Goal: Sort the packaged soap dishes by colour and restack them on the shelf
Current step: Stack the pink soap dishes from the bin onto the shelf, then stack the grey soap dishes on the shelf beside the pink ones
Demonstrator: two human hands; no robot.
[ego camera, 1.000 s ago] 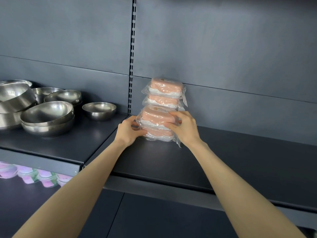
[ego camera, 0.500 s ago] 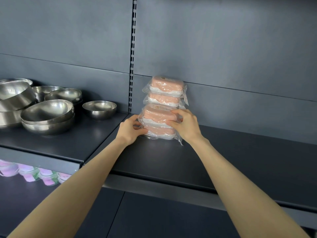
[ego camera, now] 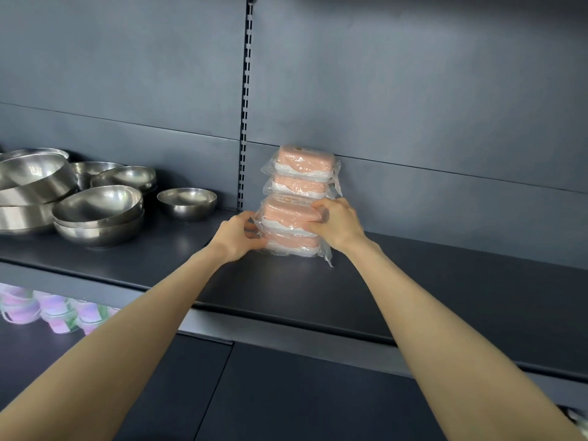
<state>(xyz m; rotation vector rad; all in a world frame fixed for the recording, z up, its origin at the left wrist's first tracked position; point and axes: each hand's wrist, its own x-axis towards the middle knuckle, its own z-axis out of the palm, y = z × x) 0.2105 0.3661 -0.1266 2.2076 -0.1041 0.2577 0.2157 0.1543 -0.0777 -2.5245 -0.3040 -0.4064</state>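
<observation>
Dark shelf (ego camera: pixel 445 291) across mid frame, grey back panel (ego camera: pixel 413 106) behind. Centre of frame: pile of wrapped pink soap dishes (ego camera: pixel 296 186), four showing, standing on shelf against panel. Left hand (ego camera: pixel 237 235) grasps left side of lower packs, fingers curled. Right hand (ego camera: pixel 337 222) grasps right side of third pack down. Steel bowls (ego camera: pixel 98 208) at left. Pastel packs (ego camera: pixel 54 313) lower left, one shelf down.

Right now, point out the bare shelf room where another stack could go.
Bare shelf lies right of the pink soap dishes and in front of them. Left, steel bowls crowd the back; only their front strip is free.
</observation>
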